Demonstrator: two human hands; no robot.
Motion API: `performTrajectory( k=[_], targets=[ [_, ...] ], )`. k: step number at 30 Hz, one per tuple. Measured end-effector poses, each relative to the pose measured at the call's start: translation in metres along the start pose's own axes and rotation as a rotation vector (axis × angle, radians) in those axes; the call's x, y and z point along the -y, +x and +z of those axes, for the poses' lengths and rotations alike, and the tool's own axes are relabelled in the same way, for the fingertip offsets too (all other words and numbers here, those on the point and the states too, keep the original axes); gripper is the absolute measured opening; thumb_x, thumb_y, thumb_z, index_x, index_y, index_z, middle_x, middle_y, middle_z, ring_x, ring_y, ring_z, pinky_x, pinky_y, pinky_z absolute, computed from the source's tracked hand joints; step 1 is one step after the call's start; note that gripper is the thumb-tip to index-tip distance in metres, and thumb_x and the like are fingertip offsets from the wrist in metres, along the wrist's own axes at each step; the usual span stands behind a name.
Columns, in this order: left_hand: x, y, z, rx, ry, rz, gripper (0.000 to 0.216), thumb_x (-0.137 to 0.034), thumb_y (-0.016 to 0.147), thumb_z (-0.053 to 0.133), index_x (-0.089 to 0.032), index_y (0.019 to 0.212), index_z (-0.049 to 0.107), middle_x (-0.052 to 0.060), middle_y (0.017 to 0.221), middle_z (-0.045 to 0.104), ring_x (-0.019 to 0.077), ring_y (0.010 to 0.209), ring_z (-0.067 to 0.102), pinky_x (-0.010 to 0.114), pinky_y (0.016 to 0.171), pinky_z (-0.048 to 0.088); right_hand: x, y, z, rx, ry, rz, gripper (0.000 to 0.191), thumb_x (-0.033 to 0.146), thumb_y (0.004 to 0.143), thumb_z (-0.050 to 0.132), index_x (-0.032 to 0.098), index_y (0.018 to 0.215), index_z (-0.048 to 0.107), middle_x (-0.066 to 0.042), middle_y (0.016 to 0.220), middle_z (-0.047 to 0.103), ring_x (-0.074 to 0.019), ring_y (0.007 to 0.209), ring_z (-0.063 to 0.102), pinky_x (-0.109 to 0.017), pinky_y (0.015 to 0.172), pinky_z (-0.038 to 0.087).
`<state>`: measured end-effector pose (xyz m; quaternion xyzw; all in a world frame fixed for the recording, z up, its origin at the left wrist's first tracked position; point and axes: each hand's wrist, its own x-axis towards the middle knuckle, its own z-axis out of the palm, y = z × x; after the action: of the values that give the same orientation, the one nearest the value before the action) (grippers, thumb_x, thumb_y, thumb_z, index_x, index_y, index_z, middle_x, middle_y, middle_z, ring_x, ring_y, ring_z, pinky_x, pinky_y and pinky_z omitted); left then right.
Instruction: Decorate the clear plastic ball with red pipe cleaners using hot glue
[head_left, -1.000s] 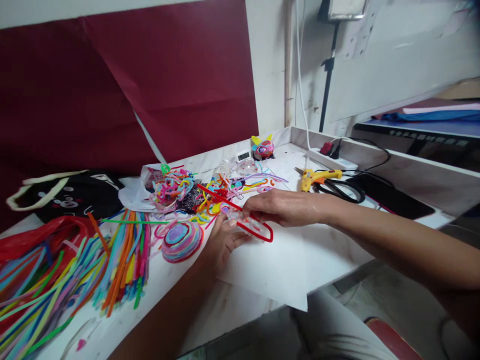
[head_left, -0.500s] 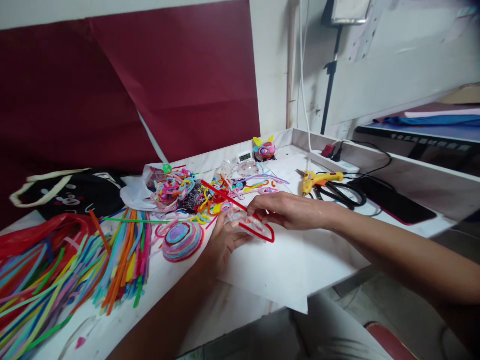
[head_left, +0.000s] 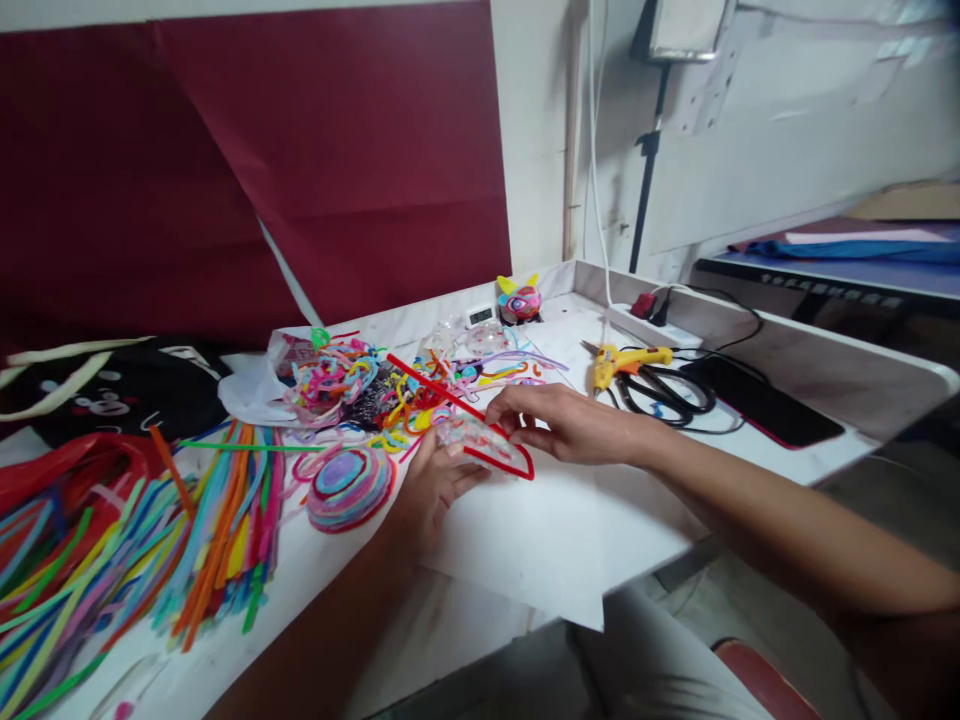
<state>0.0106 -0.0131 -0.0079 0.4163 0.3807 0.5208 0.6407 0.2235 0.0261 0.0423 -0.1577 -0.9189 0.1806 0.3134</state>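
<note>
Between both hands, above the white paper (head_left: 517,550), is a clear plastic piece (head_left: 461,432) with small coloured marks. My left hand (head_left: 435,485) grips its left side, thumb on top and fingers below. A red pipe cleaner (head_left: 435,385) bends in a narrow loop along the piece, one straight end pointing up and left. My right hand (head_left: 551,422) pinches the pipe cleaner with thumb and fingertips at the piece's right side. Just left of my left hand lies a round coil of coloured pipe cleaners (head_left: 350,488).
Loose pipe cleaners (head_left: 225,530) spread across the left, near a black bag (head_left: 112,395). A tangled heap of scraps (head_left: 337,375) lies behind the hands. At right are a yellow glue gun (head_left: 626,362), scissors with black handles (head_left: 667,395), a phone (head_left: 765,400) and a power strip (head_left: 656,328).
The whole view has shifted slightly, so things appear a little further left. Both hands keep their hold, and the right fingers have moved only slightly along the red pipe cleaner.
</note>
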Motion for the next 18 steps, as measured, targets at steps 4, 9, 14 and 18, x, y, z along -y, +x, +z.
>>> performTrajectory(
  k=[4,9,14,18],
  targets=[
    [-0.004,0.002,-0.001,-0.033,0.014,0.006,0.059,-0.031,0.077,0.066,-0.020,0.131,0.046,0.009,0.107,0.071,0.0258,0.089,0.070,0.046,0.090,0.053,-0.002,-0.001,0.001,-0.051,0.030,0.047,0.027,0.001,0.082,0.052,0.015,0.105,0.052,-0.004,0.091,0.060,-0.0123,0.079,0.055,-0.025,0.071,0.047],
    [-0.010,0.006,-0.003,-0.096,0.027,0.011,0.055,-0.030,0.075,0.067,-0.021,0.126,0.050,0.008,0.107,0.071,0.0277,0.090,0.071,0.049,0.090,0.054,-0.004,-0.006,0.001,-0.115,0.051,0.108,0.020,0.006,0.084,0.054,0.015,0.103,0.054,-0.004,0.090,0.060,-0.0130,0.078,0.055,-0.026,0.071,0.048],
    [-0.013,0.008,-0.001,-0.194,0.012,-0.039,0.051,-0.029,0.076,0.064,-0.017,0.124,0.051,0.011,0.108,0.071,0.0297,0.096,0.070,0.047,0.090,0.055,-0.009,-0.033,-0.009,-0.153,0.010,0.219,0.011,0.012,0.088,0.054,0.015,0.098,0.058,-0.005,0.088,0.062,-0.0130,0.074,0.057,-0.025,0.068,0.048],
    [-0.015,0.008,-0.001,-0.236,-0.016,-0.069,0.043,-0.028,0.076,0.063,-0.015,0.116,0.055,0.011,0.103,0.073,0.0290,0.094,0.071,0.045,0.089,0.056,-0.013,-0.071,-0.024,-0.128,-0.159,0.321,0.013,0.011,0.088,0.052,0.016,0.097,0.059,-0.006,0.088,0.064,-0.0141,0.073,0.058,-0.026,0.068,0.046]
  ],
)
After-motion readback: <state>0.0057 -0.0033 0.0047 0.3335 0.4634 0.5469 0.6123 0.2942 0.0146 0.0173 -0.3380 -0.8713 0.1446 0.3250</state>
